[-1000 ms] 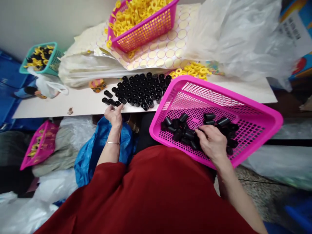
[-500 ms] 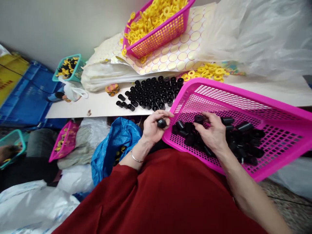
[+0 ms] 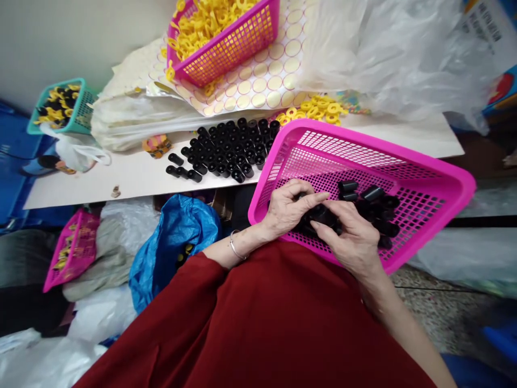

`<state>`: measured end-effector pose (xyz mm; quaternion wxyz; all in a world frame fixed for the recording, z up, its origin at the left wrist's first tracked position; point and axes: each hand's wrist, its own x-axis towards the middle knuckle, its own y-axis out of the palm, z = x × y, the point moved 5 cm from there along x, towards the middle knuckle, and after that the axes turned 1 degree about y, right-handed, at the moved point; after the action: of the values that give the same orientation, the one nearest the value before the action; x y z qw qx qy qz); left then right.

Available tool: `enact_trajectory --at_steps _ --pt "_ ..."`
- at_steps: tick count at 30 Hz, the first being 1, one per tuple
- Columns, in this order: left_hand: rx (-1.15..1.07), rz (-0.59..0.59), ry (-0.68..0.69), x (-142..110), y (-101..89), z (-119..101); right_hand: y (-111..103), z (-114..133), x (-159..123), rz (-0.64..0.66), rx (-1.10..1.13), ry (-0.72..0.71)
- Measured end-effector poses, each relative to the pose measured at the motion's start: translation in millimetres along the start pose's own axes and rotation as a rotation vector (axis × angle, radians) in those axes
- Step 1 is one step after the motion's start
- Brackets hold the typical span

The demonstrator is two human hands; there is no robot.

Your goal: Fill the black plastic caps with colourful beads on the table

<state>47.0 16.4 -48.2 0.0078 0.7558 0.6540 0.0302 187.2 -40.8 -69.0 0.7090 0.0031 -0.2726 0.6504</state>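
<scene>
Both of my hands are together over the near left part of a pink plastic basket point(image 3: 428, 161) that leans at the table's edge. My left hand point(image 3: 286, 209) is curled round a black cylinder, mostly hidden by the fingers, with its thumb stretched towards my right hand. Between the thumb and fingers of my right hand point(image 3: 350, 230) is another black plastic cylinder point(image 3: 322, 215). Loose black cylinders point(image 3: 372, 194) lie jumbled in the basket below and to the right. On the white table, many more black cylinders point(image 3: 226, 148) stand in close rows, a few lying on their sides.
Yellow rings point(image 3: 317, 109) lie behind the basket. A second pink basket point(image 3: 230, 46) full of yellow pieces stands at the back on sticker sheets. A teal basket point(image 3: 83, 110) is at far left, a blue sack point(image 3: 151, 258) below the table, plastic bags point(image 3: 388, 59) at right.
My left hand has moved right, from the basket's left rim to beside my right hand, with its cylinder. My right hand still grips its cylinder. The camera view has swung right.
</scene>
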Motion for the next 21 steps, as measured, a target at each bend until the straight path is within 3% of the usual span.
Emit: enact_trajectory --at_steps 2,6,10,15,21 --pt "0.018 -0.03 -0.031 2 -2.0 2 -1 -4 -2 -0.031 0.073 0.065" --pt "-0.019 -0.079 -0.158 2 -4.3 11 -3 -23 -8 -0.12 0.428 0.297" --pt "-0.083 -0.044 -0.255 -2 7.3 23 -3 -35 -11 -0.144 0.679 0.43" --pt "-0.203 0.022 -0.452 -10 29.8 41 -5 -30 -14 -0.388 0.81 0.432" --pt "-0.24 0.052 -0.44 -9 35.7 46 -2 -27 -15 -0.431 0.761 0.393"
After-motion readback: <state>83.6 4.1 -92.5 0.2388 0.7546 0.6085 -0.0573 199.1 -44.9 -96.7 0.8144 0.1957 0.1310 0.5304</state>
